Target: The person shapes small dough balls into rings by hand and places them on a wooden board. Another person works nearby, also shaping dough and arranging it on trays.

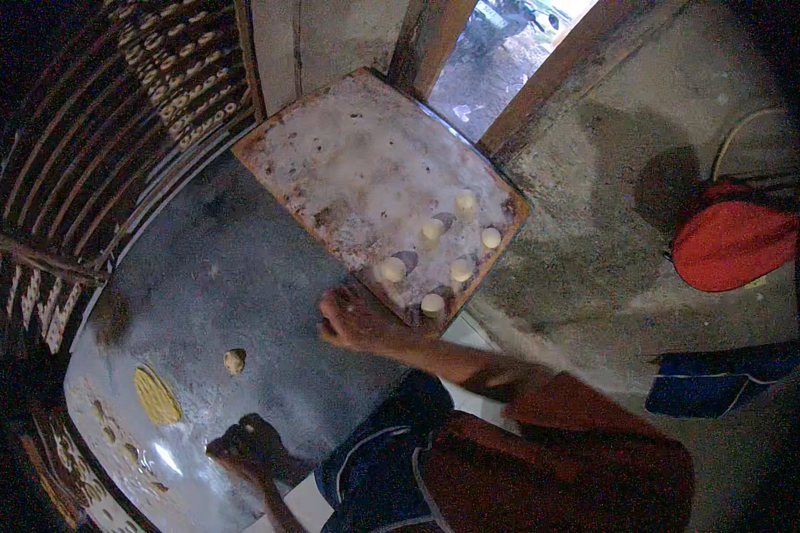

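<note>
I see right hand (pixel 357 320), fingers curled together beside tray (pixel 347 155); left hand (pixel 247 449), fingers too dark to tell, flat dough (pixel 157 396) nearby.

open over mid-table, crowded toward the rims
wide open across the upper part of the grey tabletop (pixel 227 253), from the slatted rack (pixel 71 169) to the stained pale board (pixel 329 151); interrupted lower down by a small dough lump (pixel 234 361) and, left of and below it, a flat yellow dough oval (pixel 157 396), with a narrow gap to slip through between them. blocked near the bottom by the left hand (pixel 244 451), and at the board's near edge by the right hand (pixel 356 318) and right forearm (pixel 467 364). free to cross over the board's upper left; hemmed in toward its lower right by six dough balls (pixel 461 269), passable only through small gaps. barred at right by the wall (pixel 547 222).
</note>
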The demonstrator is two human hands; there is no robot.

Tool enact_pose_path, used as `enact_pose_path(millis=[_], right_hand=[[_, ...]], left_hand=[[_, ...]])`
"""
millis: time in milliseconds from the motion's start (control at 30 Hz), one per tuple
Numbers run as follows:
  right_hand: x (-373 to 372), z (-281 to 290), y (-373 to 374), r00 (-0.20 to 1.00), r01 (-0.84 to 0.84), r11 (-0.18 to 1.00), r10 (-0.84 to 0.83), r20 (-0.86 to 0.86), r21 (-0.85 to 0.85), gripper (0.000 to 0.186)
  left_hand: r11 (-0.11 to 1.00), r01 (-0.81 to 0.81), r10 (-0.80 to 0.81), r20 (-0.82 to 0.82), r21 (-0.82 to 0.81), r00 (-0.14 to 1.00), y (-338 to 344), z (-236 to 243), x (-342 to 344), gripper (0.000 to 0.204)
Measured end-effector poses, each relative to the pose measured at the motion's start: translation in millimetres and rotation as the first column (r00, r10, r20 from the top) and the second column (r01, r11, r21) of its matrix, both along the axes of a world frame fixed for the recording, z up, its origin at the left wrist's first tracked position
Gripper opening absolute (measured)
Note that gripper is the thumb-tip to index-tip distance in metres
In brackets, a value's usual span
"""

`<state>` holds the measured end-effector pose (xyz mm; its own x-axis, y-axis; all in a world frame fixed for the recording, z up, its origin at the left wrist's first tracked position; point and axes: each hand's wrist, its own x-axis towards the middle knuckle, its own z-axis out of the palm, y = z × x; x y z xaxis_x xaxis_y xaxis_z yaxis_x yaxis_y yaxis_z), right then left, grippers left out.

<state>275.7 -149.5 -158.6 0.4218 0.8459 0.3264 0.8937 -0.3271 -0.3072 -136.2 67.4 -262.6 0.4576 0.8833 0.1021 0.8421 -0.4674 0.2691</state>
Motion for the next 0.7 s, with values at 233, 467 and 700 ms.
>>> enact_pose_path(millis=[233,467,700], right_hand=[[-1.0,-6.2,-34.7,0.997,-0.075,0.995,0.076,0.012,-0.068,0.023],[-26.9,-86.3,-80.2,0.992,-0.104,0.959,0.08,-0.101,-0.265,0.021],[-33.3,-42.3,-89.1,0.965,-0.126,0.991,0.113,-0.237,-0.042,0.033]], left_hand=[[0.988,0.092,-0.088,0.044,-0.121,0.995,-38.0,-11.6,-25.0,0.026],[0.929,0.366,-0.337,0.294,-0.048,0.894,-61.1,75.4,-13.2,0.026],[0.481,0.819,-0.857,0.027,-0.312,0.514,-54.3,199.2,155.3,0.025]])
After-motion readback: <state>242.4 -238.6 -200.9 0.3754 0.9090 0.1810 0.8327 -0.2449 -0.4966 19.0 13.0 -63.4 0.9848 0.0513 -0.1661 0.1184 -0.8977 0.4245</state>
